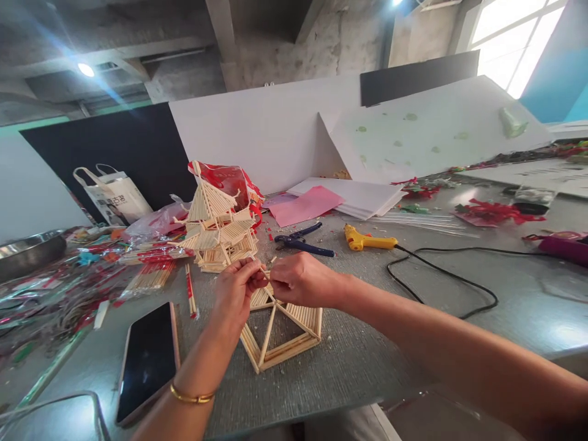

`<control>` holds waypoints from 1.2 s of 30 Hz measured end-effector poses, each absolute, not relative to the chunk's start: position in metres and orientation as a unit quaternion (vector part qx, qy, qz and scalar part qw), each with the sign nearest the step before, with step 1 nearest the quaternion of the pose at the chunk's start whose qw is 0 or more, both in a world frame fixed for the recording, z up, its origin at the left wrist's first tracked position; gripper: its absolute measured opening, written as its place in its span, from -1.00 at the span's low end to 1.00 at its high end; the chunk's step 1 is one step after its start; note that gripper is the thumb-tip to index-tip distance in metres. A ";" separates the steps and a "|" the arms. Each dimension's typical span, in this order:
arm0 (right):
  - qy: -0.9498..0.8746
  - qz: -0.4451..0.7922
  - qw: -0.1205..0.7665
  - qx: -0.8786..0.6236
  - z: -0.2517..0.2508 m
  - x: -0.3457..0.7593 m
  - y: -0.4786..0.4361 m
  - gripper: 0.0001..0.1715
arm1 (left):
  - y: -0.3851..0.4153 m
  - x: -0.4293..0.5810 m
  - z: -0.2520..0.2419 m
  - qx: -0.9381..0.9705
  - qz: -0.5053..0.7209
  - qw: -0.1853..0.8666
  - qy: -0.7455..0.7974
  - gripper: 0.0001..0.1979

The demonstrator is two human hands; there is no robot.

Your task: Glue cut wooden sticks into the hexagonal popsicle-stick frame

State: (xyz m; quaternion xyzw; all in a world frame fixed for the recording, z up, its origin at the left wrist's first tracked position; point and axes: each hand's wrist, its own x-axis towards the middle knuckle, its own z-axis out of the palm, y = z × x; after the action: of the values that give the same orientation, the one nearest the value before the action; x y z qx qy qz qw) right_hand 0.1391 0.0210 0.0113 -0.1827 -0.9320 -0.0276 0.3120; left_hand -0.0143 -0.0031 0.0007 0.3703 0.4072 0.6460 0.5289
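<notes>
Both my hands meet above a many-sided frame of pale wooden sticks, which lies on the table and has some sides filled with rows of sticks. My left hand is closed, thumb and fingers pinched at a thin wooden stick. Fingers curled, my right hand closes at the other side of that stick. Its far end is hidden by the hands. Just behind them stands a tiered stick tower with a pointed roof. Blue-handled pliers and a yellow glue gun lie beyond my right hand.
A black-screened phone lies left of my left forearm. Wrapped stick bundles and plastic packets crowd the left side. The glue gun's black cord loops across the right. Pink paper and white boards lie at the back.
</notes>
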 end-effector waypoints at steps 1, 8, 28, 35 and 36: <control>-0.921 0.008 0.331 -0.206 0.011 0.137 0.020 -0.83 | -0.003 -0.015 0.001 0.372 0.650 0.526 0.403 -0.81; -0.818 0.203 0.370 -0.392 0.017 0.136 0.028 -0.82 | -0.006 -0.016 0.005 0.390 0.643 0.547 0.368 -0.80; -0.925 0.109 0.317 -0.181 0.020 0.145 0.030 -0.76 | -0.003 -0.017 0.002 0.367 0.661 0.534 0.379 -0.80; -0.933 0.136 0.306 -0.132 0.027 0.149 0.027 -0.78 | -0.001 -0.018 0.004 0.337 0.643 0.580 0.369 -0.82; -0.933 0.125 0.309 -0.135 0.026 0.148 0.026 -0.78 | -0.001 -0.018 0.004 0.338 0.645 0.577 0.370 -0.83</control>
State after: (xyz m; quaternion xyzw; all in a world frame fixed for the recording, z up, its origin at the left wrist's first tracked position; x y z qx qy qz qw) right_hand 0.1483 0.0264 0.0261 -0.1346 -0.9332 0.1247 0.3091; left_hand -0.0180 -0.0015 0.0041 0.3375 0.3697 0.6450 0.5774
